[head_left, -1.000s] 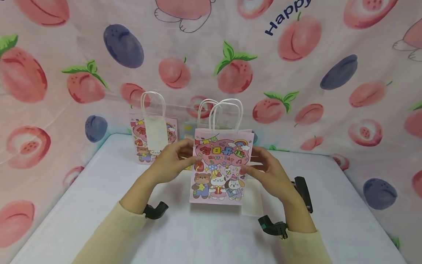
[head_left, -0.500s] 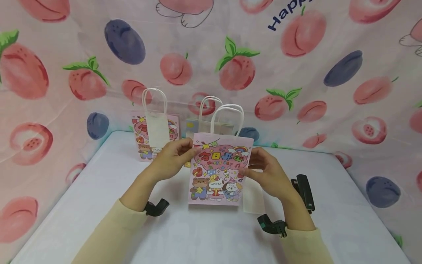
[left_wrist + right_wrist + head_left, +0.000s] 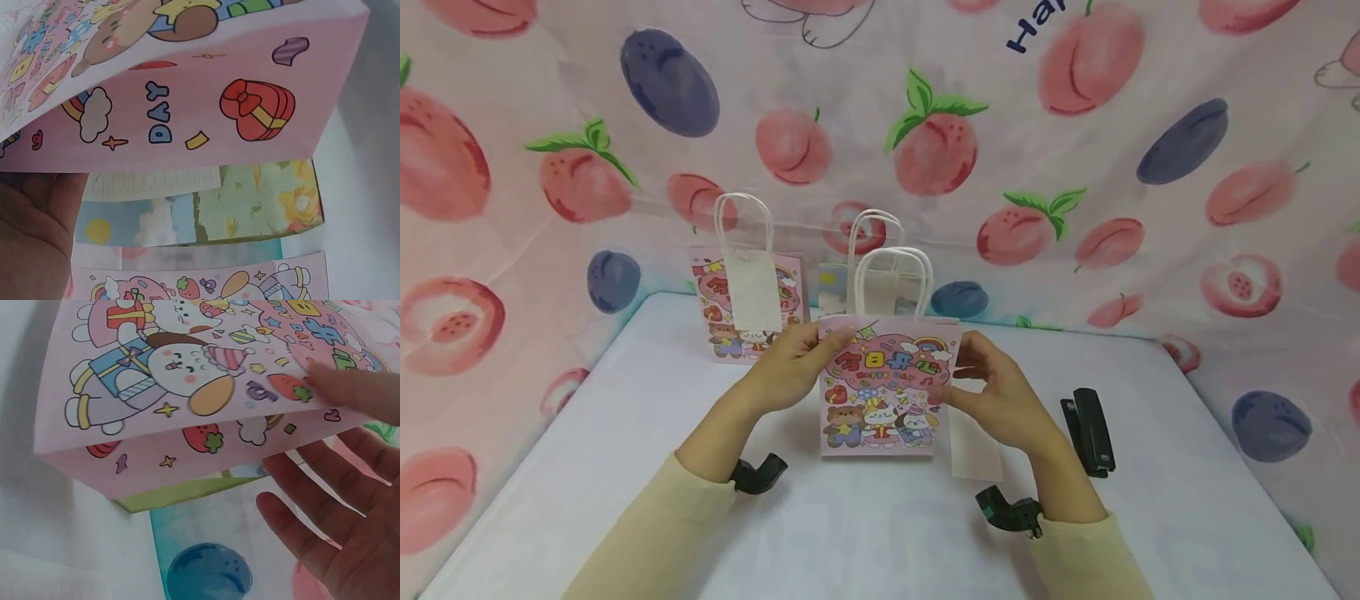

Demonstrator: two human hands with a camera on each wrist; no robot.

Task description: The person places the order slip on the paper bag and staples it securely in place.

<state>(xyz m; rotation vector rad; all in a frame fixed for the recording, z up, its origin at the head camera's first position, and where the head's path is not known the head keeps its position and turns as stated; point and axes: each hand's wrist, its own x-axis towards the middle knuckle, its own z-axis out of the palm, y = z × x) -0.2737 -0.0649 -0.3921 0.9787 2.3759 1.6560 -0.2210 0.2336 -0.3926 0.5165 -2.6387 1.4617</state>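
A pink paper gift bag (image 3: 880,387) with cartoon animals and white twisted handles stands or hovers over the table, its front facing me. At its upper left edge my left hand (image 3: 786,367) grips it, thumb on the front panel and fingers behind. My right hand (image 3: 1000,387) holds the right edge, with the thumb on the front; in the right wrist view its other fingers (image 3: 312,519) reach along the side panel. Both wrist views show the bag's side panel (image 3: 187,119). Whether the base touches the table cannot be told.
A similar pink bag (image 3: 707,304) with a blank white card (image 3: 755,292) stands back left. Behind the held bag is a blue-green floral bag (image 3: 832,279). A pale paper slip (image 3: 976,450) and a black stapler (image 3: 1087,433) lie on the right.
The held bag has shifted left, and its top and handles sit lower in view. Both hands keep their hold, the right moving slightly left. The stapler is less covered by the right arm.
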